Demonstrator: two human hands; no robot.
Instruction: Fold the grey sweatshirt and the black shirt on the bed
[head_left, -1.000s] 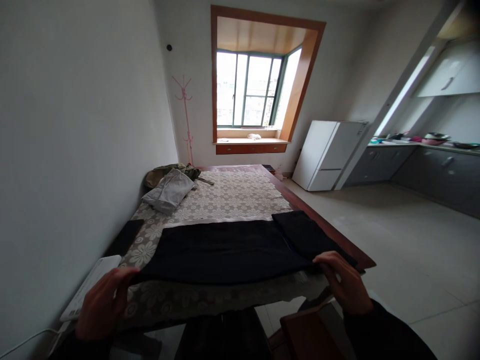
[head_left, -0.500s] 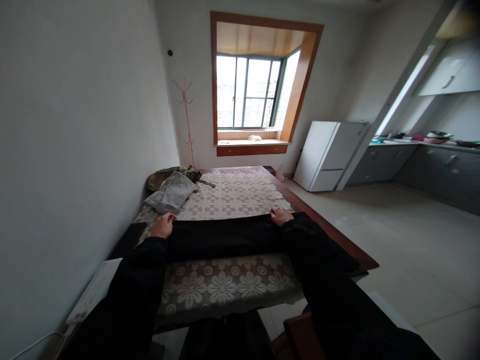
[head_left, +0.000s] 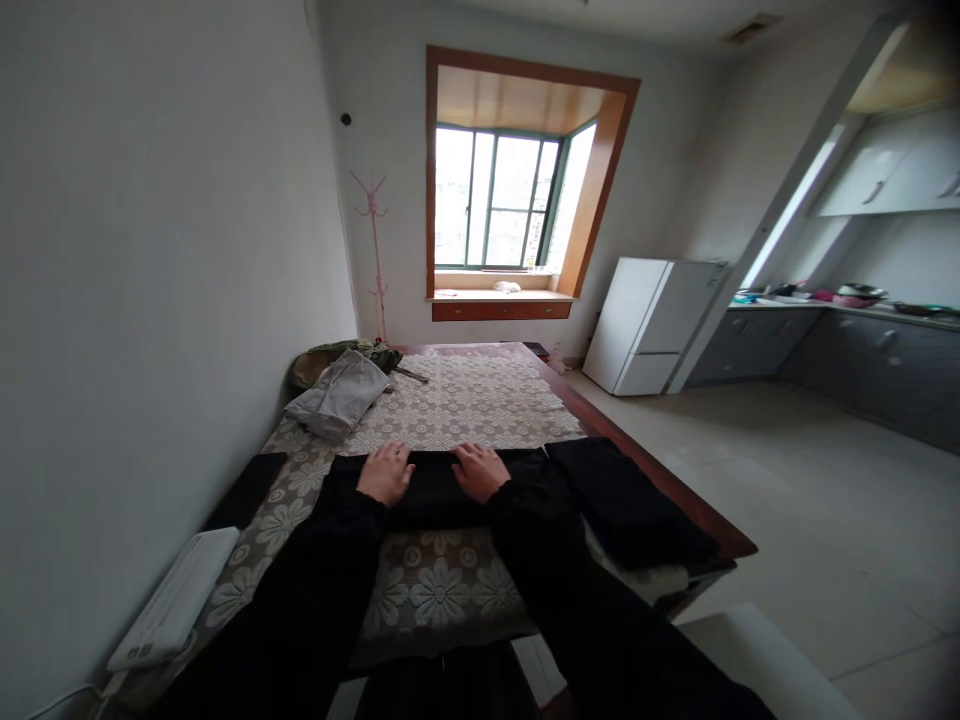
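A folded black garment [head_left: 433,497] lies as a long strip across the table, on the flowered tablecloth [head_left: 442,590]. My left hand [head_left: 386,474] rests flat on it, left of its middle, with the fingers stretched toward the far edge. On the same cloth, a short way to the right, lies my right hand [head_left: 480,472], palm down and fingers extended. Neither hand grips the fabric. Beside the strip's right end sits a second folded black cloth item [head_left: 630,500], near the table's right edge. My dark sleeves cover parts of the strip's near side.
Grey folded cloth [head_left: 339,393] lies against a camouflage-patterned bag [head_left: 319,362] at the table's far left. A dark flat object [head_left: 244,490] and a white device with a cable [head_left: 176,600] are along the left wall. The wooden table edge [head_left: 667,480] runs along the right.
Both hands have let go of the garment's ends and moved inward, now flat on top of it. The strip lies on the table, and the black item at right is more exposed.
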